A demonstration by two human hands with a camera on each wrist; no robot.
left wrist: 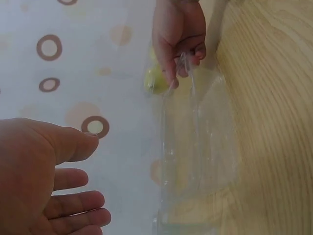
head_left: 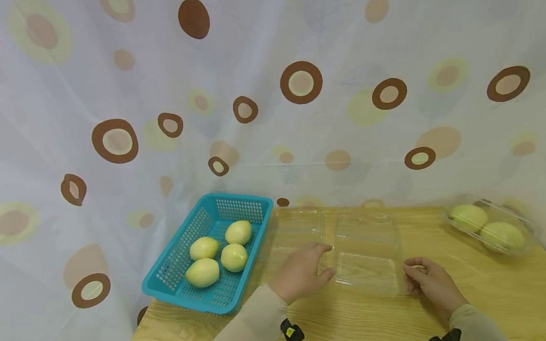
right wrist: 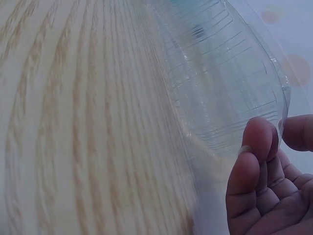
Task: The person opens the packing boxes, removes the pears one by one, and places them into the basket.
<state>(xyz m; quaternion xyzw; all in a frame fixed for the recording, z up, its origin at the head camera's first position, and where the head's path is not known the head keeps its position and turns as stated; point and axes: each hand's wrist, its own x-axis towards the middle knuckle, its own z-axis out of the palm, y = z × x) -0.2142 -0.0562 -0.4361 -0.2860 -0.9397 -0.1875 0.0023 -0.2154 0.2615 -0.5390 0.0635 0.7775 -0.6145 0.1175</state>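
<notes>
Distinctly ribbed container [right wrist: 220,83], right wrist only

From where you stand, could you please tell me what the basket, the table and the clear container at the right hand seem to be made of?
Basket: probably moulded plastic, faintly glossy blue, with regular small holes.
Container: apparently thin, shiny plastic; the table shows through and its ridges catch light.
Table: smooth wood or wood-look laminate; grain shows, but which is unclear.
</notes>
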